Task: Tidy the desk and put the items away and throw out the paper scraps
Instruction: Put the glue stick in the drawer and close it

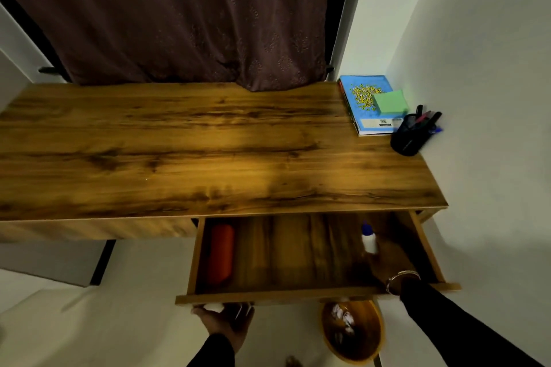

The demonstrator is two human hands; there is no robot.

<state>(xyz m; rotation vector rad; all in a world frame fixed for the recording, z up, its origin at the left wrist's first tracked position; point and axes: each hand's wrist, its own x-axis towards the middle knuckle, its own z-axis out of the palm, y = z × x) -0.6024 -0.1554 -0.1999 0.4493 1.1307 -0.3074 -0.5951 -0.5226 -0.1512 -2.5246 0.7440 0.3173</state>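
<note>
Glue bottle point(369, 240): white, blue-capped, upright

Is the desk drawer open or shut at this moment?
Open: the drawer is pulled out, showing an orange case and the glue bottle inside.

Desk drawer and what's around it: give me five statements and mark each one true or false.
1. The drawer is pulled open. True.
2. The right hand holds a glue bottle inside the drawer. True.
3. The orange case lies at the drawer's right end. False: it lies at the left end.
4. The green sticky notes sit on the blue book. True.
5. The bin below the drawer is empty. False: crumpled paper scraps lie in it.
</note>
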